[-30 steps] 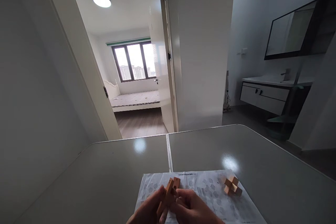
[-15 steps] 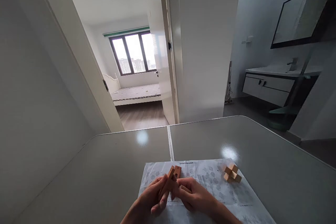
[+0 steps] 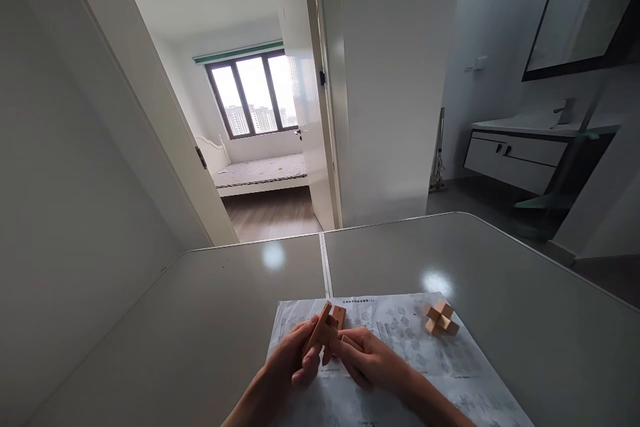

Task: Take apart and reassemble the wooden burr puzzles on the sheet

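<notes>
My left hand and my right hand meet over a printed instruction sheet near the table's front edge. Both pinch a cluster of notched wooden puzzle pieces, which stands tilted between the fingertips. My left fingers wrap its left side. My right fingers press a piece in from the right. A finished cross-shaped wooden puzzle lies on the sheet, to the right of my hands and apart from them.
The grey table has a seam down its middle. Beyond it, an open doorway leads to a room with a bed and window. A white wall block stands ahead. A vanity with sink and mirror stands at the right.
The view has tilted down, so my hands and the sheet sit higher in the picture. My hands still hold the wooden pieces, with little change in grip.
</notes>
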`<state>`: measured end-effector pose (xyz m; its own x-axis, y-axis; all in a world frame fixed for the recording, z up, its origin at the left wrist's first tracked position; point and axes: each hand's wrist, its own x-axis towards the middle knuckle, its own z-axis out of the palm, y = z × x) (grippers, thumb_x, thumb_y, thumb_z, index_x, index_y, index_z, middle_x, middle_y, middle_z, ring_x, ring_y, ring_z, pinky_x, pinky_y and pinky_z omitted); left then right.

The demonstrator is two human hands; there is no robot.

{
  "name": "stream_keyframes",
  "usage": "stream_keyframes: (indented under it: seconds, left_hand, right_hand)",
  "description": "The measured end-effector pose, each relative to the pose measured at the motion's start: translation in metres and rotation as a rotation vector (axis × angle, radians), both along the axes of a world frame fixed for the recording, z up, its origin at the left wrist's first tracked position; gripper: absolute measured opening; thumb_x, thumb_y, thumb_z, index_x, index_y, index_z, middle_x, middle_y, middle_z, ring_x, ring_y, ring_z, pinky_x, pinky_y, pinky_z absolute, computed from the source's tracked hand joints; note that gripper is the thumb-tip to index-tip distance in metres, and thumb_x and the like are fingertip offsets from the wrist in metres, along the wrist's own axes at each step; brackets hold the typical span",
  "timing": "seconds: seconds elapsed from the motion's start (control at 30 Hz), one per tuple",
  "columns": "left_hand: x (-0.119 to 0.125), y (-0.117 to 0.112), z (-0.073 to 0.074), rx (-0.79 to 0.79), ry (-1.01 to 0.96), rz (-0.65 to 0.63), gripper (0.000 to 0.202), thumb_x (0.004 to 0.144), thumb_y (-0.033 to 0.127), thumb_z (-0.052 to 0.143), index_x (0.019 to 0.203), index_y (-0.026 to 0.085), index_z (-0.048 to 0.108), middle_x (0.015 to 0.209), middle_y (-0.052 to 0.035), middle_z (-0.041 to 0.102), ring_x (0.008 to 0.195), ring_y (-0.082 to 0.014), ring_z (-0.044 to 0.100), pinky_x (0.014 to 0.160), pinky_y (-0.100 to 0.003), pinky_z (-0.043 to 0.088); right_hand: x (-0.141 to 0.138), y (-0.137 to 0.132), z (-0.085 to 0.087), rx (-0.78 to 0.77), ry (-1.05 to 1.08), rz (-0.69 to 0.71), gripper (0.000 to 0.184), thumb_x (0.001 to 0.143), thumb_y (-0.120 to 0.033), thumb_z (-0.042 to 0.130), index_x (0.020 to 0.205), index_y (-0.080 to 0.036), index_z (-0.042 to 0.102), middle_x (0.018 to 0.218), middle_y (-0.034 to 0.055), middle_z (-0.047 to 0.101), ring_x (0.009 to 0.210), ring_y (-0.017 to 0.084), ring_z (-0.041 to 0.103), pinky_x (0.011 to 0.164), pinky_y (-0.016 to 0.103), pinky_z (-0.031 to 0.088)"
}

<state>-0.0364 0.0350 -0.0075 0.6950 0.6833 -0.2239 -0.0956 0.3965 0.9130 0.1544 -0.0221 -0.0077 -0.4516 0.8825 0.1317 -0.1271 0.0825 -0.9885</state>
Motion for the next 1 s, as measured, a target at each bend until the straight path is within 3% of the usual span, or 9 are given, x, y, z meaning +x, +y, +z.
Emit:
stream_keyframes:
  seconds: [0.1, 0.2, 0.4, 0.53, 0.7, 0.83, 1.0]
  left_hand:
    - [0.000, 0.000, 0.001, -0.065, -0.039, -0.018, 0.052, 0.093, 0.063, 0.058, 0.093, 0.012, 0.069, 0.039, 0.0086, 0.043, 0.024, -0.0054, 0.027, 0.028, -0.018, 0.016]
    - [0.002, 0.000, -0.001, -0.015, -0.070, 0.007, 0.052, 0.095, 0.061, 0.059, 0.083, 0.011, 0.066, 0.038, 0.0076, 0.043, 0.024, -0.0039, 0.028, 0.029, -0.017, 0.019]
    - [0.003, -0.001, 0.002, -0.031, -0.128, 0.021, 0.055, 0.091, 0.064, 0.063, 0.109, 0.012, 0.065, 0.041, 0.0101, 0.047, 0.024, -0.0040, 0.031, 0.030, -0.016, 0.021]
    - [0.005, -0.005, 0.015, -0.066, -0.127, 0.030, 0.050, 0.090, 0.061, 0.066, 0.106, 0.013, 0.068, 0.040, 0.0112, 0.043, 0.025, -0.0039, 0.031, 0.029, -0.015, 0.020]
    - [0.005, -0.008, 0.020, -0.099, -0.059, 0.073, 0.045, 0.087, 0.058, 0.069, 0.099, 0.014, 0.071, 0.039, 0.0114, 0.038, 0.026, -0.0029, 0.026, 0.031, -0.017, 0.017]
    - [0.000, -0.004, 0.013, -0.166, -0.065, 0.142, 0.045, 0.088, 0.057, 0.069, 0.112, 0.019, 0.069, 0.043, 0.0120, 0.040, 0.028, -0.0024, 0.027, 0.033, -0.016, 0.017]
    - [-0.003, -0.001, 0.016, -0.193, -0.149, 0.242, 0.044, 0.088, 0.047, 0.074, 0.123, 0.020, 0.069, 0.050, 0.0123, 0.037, 0.030, 0.0000, 0.023, 0.035, -0.016, 0.017]
  right_hand:
    - [0.001, 0.000, 0.001, 0.002, -0.005, 0.001, 0.063, 0.097, -0.073, 0.050, 0.088, -0.015, 0.074, 0.038, -0.0105, 0.040, 0.034, 0.007, 0.027, 0.047, 0.023, 0.028]
    - [0.003, -0.001, 0.003, 0.010, 0.011, -0.001, 0.060, 0.099, -0.069, 0.050, 0.092, -0.016, 0.076, 0.038, -0.0103, 0.041, 0.036, 0.008, 0.028, 0.051, 0.024, 0.034]
    - [0.005, -0.001, 0.006, 0.015, 0.024, -0.008, 0.057, 0.100, -0.067, 0.049, 0.096, -0.016, 0.076, 0.039, -0.0101, 0.043, 0.038, 0.009, 0.030, 0.061, 0.027, 0.043]
    - [0.005, -0.001, 0.005, 0.016, 0.030, 0.000, 0.056, 0.099, -0.067, 0.051, 0.092, -0.017, 0.074, 0.038, -0.0101, 0.044, 0.038, 0.010, 0.031, 0.065, 0.029, 0.045]
    - [0.006, -0.001, 0.003, 0.006, 0.054, -0.004, 0.049, 0.102, -0.061, 0.051, 0.098, -0.016, 0.072, 0.038, -0.0113, 0.043, 0.036, 0.009, 0.027, 0.056, 0.026, 0.039]
    - [0.006, 0.000, 0.001, -0.025, 0.073, -0.002, 0.047, 0.103, -0.058, 0.051, 0.103, -0.015, 0.070, 0.038, -0.0120, 0.042, 0.032, 0.008, 0.023, 0.044, 0.025, 0.025]
    - [0.007, -0.001, 0.003, -0.053, 0.085, -0.019, 0.049, 0.103, -0.059, 0.048, 0.102, -0.014, 0.069, 0.037, -0.0112, 0.043, 0.032, 0.008, 0.024, 0.043, 0.025, 0.022]
